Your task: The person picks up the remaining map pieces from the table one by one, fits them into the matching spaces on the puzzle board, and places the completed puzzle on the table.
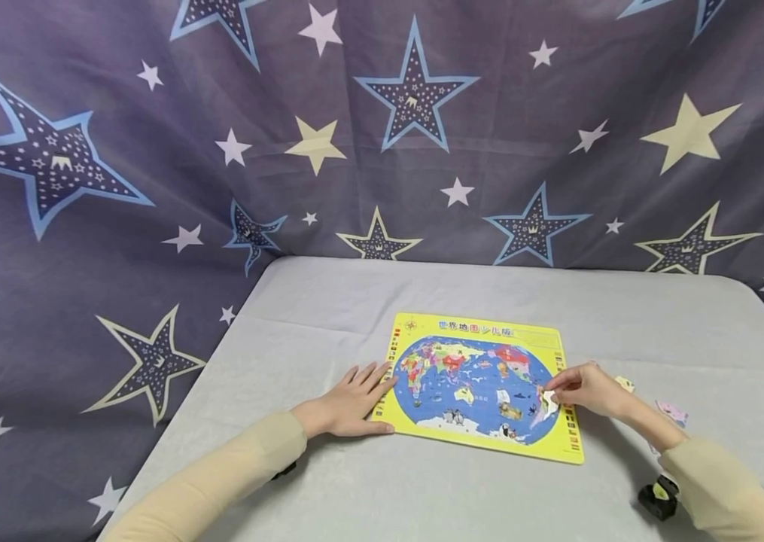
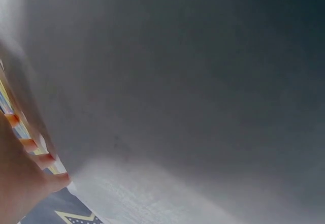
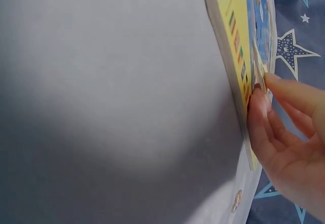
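A yellow-bordered world map puzzle board lies flat on the table, its blue oval filled with coloured continents and animals. My left hand rests with spread fingers at the board's left edge, the fingertips at its border. In the left wrist view only part of this left hand shows, at the lower left. Over the map's right side, my right hand pinches a thin puzzle piece between thumb and fingers. The right wrist view shows the puzzle piece tilted up from the board, partly hidden by the fingertips.
Right of the board lie loose pieces, a pale yellow one and a pink one, partly beside the right forearm. A small black device is by the right sleeve. Grey cloth covers the table; a star-patterned curtain hangs behind and left.
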Demonstrator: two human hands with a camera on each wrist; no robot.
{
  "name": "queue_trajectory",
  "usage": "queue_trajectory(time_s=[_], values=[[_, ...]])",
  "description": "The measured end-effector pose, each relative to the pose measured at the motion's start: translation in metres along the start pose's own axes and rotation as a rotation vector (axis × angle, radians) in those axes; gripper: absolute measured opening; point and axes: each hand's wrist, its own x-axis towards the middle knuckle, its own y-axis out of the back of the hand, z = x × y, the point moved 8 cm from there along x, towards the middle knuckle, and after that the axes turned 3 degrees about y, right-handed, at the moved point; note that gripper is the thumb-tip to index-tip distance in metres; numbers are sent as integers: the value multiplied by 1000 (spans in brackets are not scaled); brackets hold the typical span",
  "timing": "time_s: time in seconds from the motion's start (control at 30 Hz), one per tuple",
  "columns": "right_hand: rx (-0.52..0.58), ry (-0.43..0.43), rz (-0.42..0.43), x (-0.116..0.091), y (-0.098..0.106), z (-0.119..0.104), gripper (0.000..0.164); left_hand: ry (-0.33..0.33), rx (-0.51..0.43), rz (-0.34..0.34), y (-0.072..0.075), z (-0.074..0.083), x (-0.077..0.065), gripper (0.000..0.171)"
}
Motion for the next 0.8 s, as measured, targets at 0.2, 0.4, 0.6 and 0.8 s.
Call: queue_trajectory(time_s=[0.2,0.4,0.6,0.8], values=[[-83,35,37,-2,1,-5,16,-4,-2,0,-1,0,1,87],[-143,44,77,-2,-1,-9,20,9,-3,-2,-2,-1,1,87],[-174,17,108,-4,-3,-7,20,8,-7,-2,-3,0,1,87],[-178,30,98,-4,-6,-6,20,11,-2,-6,-3,-1,1,86]])
